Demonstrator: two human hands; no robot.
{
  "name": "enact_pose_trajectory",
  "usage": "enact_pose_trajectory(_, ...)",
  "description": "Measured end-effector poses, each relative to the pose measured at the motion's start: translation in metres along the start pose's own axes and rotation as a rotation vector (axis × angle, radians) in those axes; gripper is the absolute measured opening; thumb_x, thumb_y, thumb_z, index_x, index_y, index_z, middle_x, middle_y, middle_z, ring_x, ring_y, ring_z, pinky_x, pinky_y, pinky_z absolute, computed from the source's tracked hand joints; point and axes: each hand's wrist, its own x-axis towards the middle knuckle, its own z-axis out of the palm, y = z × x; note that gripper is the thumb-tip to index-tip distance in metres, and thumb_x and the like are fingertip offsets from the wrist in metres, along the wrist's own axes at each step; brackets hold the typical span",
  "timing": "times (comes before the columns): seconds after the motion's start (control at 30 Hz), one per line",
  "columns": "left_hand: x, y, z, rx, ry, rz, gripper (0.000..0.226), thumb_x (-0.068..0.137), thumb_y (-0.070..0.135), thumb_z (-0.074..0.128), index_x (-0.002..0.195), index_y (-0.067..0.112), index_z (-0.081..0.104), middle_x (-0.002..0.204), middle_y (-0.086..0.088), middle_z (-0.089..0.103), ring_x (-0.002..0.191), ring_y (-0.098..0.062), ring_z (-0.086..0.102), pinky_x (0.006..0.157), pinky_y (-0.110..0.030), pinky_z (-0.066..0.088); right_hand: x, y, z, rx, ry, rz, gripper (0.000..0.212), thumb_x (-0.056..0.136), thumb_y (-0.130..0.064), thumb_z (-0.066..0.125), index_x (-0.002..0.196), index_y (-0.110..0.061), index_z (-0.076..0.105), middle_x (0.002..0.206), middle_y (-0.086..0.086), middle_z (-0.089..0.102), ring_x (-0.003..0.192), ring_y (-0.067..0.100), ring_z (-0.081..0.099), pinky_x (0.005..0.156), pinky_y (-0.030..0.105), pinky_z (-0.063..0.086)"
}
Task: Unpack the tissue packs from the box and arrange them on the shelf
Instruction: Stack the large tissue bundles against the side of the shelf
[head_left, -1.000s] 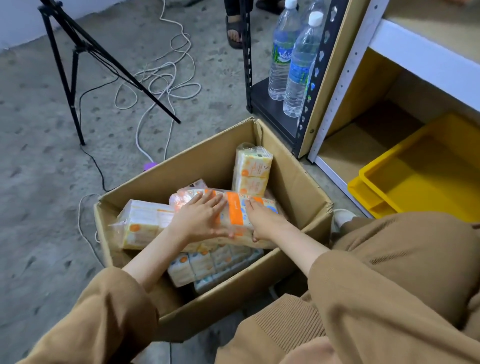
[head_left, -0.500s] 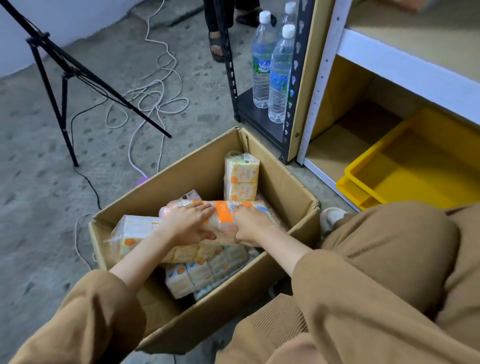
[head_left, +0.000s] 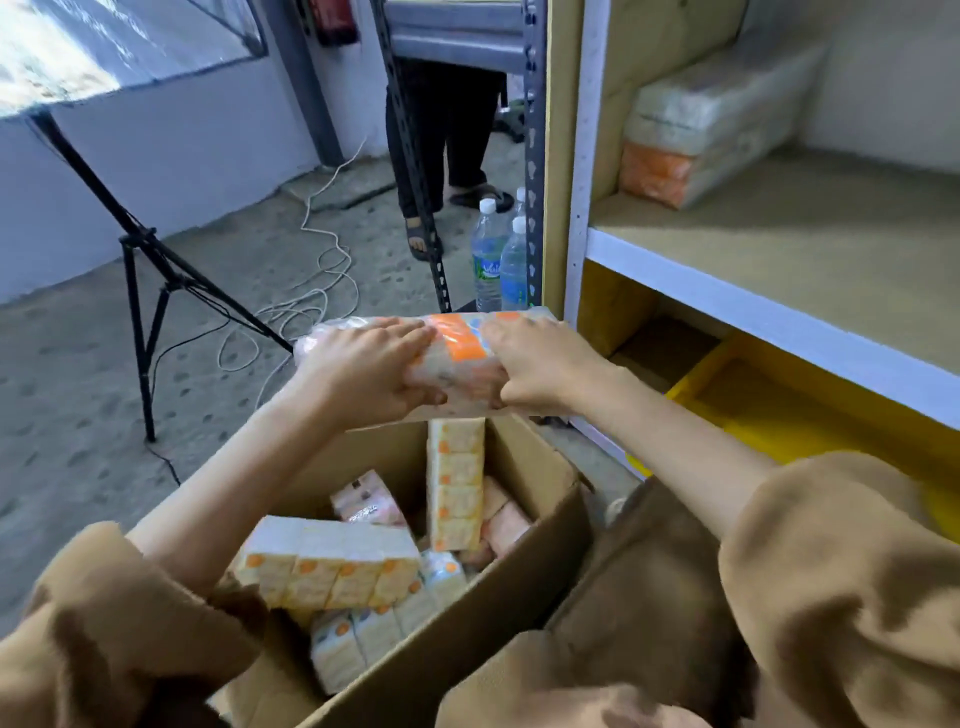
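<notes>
My left hand (head_left: 363, 369) and right hand (head_left: 540, 364) each have a grip clamped on one tissue pack (head_left: 457, 358), holding it above the open box (head_left: 467, 639), beside the shelf (head_left: 779, 249).

The tissue pack (head_left: 457, 358) at 12 o'clock is clear-wrapped white with an orange band. Packs in the brown box (head_left: 524, 587) are cream with orange dots; 2 are pink. The sleeves (head_left: 841, 587) are tan, the tray (head_left: 779, 415) yellow, the shelf (head_left: 810, 249) beige with a white edge.
</notes>
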Motion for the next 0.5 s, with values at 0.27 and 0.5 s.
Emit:
enact_pose_trajectory(0.27,0.089,0.093,-0.056,-0.123,0.258,0.145,0.075,0.087,0.053,0.049,0.147,0.018,0.02,0.157,0.001,0.023,0.145,-0.018,0.02,0.113,-0.039,0.028,-0.045,0.116,-0.066,-0.178,0.118,0.279,0.067,0.08,-0.009,0.056,0.142,-0.006,0.03,0.148,0.011,0.035,0.133,0.03,0.041,0.104,0.043,0.042)
enact_pose_trajectory(0.5,0.169,0.198,-0.064,-0.185,0.319,0.324,0.073,0.09,0.047,0.048,0.147,0.013,0.018,0.157,-0.004,0.022,0.145,-0.024,0.018,0.115,-0.039,0.024,-0.085,0.224,-0.069,-0.211,0.106,0.487,0.078,0.084,-0.008,0.056,0.148,-0.005,0.011,0.159,0.009,0.013,0.146,0.023,0.019,0.116,0.041,0.028)
